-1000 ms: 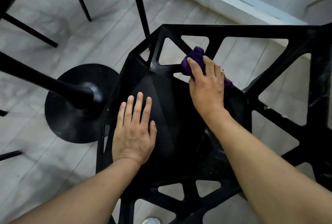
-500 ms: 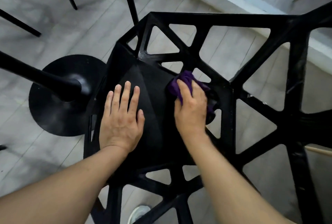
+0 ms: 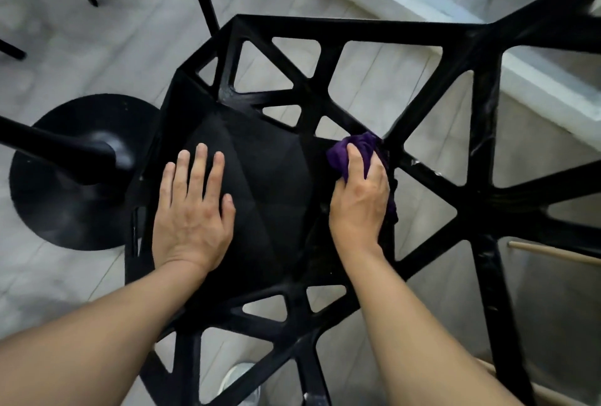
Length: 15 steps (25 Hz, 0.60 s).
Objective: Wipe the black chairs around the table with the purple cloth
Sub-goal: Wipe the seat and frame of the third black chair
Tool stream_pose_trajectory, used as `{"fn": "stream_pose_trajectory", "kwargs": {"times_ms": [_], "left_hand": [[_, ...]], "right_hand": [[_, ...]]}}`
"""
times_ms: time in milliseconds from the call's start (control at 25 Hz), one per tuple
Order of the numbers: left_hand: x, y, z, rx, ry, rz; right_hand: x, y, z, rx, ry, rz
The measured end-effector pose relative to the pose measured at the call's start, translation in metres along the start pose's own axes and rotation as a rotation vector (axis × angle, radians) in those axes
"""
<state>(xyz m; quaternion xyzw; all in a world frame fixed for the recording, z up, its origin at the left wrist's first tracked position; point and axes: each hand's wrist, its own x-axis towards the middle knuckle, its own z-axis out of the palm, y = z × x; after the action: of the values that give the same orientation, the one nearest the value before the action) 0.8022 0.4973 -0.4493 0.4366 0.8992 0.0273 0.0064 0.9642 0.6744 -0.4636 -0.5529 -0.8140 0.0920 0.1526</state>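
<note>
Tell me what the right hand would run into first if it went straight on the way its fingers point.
Most likely the black chair's lattice strut rising from the seat edge, just beyond the purple cloth that the right hand grips. How steeply it rises is unclear.

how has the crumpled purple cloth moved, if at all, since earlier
Yes. The crumpled purple cloth slid off the black lattice chair's rear struts to the seat's right edge.
</note>
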Motion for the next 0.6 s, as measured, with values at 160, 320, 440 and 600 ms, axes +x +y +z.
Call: {"fn": "stream_pose_trajectory", "kwargs": {"times_ms": [160, 320, 440, 600], "left_hand": [[0.000, 0.001, -0.001, 0.010, 0.000, -0.001], [0.001, 0.001, 0.002, 0.019, 0.008, 0.010], [0.000, 0.000, 0.000, 0.018, -0.003, 0.012], [0.001, 0.001, 0.000, 0.028, -0.012, 0.001]], "right_hand": [[0.025, -0.017, 0.005, 0.159, 0.002, 0.020], [0.061, -0.048, 0.021, 0.141, -0.034, -0.288], [0.051, -0.018, 0.007, 0.049, -0.050, -0.219], [0.036, 0.009, -0.005, 0.073, -0.060, -0.065]]}}
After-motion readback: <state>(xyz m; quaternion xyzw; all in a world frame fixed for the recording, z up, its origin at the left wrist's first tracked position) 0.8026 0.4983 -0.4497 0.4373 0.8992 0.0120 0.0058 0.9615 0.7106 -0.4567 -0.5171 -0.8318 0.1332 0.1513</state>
